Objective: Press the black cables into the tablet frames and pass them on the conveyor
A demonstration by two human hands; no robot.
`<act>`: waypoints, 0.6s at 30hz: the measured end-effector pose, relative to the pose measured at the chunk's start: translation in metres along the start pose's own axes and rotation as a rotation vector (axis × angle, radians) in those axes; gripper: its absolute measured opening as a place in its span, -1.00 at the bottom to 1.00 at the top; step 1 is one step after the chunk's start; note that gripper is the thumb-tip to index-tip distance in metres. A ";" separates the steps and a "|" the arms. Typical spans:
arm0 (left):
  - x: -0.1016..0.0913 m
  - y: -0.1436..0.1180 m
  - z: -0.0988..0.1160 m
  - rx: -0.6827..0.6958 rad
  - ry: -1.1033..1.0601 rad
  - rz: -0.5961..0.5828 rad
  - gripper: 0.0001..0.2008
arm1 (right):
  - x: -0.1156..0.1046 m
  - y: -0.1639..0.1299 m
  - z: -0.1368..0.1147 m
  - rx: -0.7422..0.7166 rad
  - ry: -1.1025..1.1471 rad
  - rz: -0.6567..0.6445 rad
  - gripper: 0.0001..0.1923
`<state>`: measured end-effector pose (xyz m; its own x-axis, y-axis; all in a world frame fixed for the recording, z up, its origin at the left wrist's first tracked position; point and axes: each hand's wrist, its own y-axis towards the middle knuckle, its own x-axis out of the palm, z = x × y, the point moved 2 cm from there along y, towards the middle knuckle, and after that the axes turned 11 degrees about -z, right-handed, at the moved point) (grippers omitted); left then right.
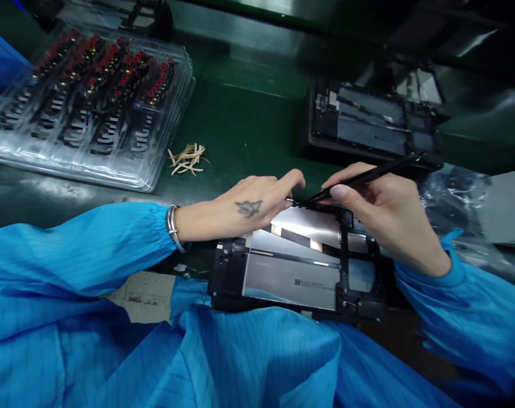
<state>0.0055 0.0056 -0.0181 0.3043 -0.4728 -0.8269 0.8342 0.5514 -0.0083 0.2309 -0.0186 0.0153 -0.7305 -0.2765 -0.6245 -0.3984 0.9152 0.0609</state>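
Note:
A black-framed tablet-like device (291, 277), its inside exposed, lies in front of me with silver panels and a dark ribbon cable (299, 238) running across. My left hand (252, 201) is over its far edge, fingers bent and closed there; whatever they pinch is hidden. In my right hand (384, 204) I grip black tweezers (380, 169), slanting down to the left. Their tip meets the device's far edge, close to my left fingertips. The exact spot the tip touches is too dark to make out.
A clear plastic tray (133, 175) of red-and-black parts with cables sits at the left. Beside it lies a small pile of pale strips (188, 158). Another opened device (367, 122) rests on a dark block behind my right hand. Crumpled clear plastic (455, 195) is at right.

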 end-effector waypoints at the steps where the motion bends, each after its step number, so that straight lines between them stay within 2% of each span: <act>1: 0.000 0.000 0.000 0.002 0.002 0.001 -0.70 | 0.000 0.000 0.000 0.003 0.005 0.001 -0.79; 5: 0.002 -0.001 -0.002 0.017 -0.012 0.006 -0.69 | 0.000 0.000 -0.004 -0.006 -0.076 -0.007 -0.77; 8: 0.001 -0.001 -0.004 -0.003 -0.038 -0.001 -0.67 | 0.000 0.000 -0.004 -0.002 -0.065 0.036 -0.78; 12: -0.001 0.004 -0.002 -0.028 -0.092 -0.073 -0.63 | 0.000 -0.001 0.013 0.103 0.168 0.176 -0.75; 15: -0.002 0.009 0.003 0.010 -0.123 -0.131 -0.60 | 0.004 0.001 0.033 0.211 0.431 0.248 -0.58; 18: -0.013 0.007 0.004 0.025 -0.054 -0.185 -0.55 | 0.008 0.003 0.049 0.214 0.491 0.308 -0.59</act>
<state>0.0091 0.0130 -0.0054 0.1684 -0.6010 -0.7813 0.8893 0.4346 -0.1426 0.2510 -0.0038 -0.0276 -0.9846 -0.0461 -0.1685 -0.0455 0.9989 -0.0075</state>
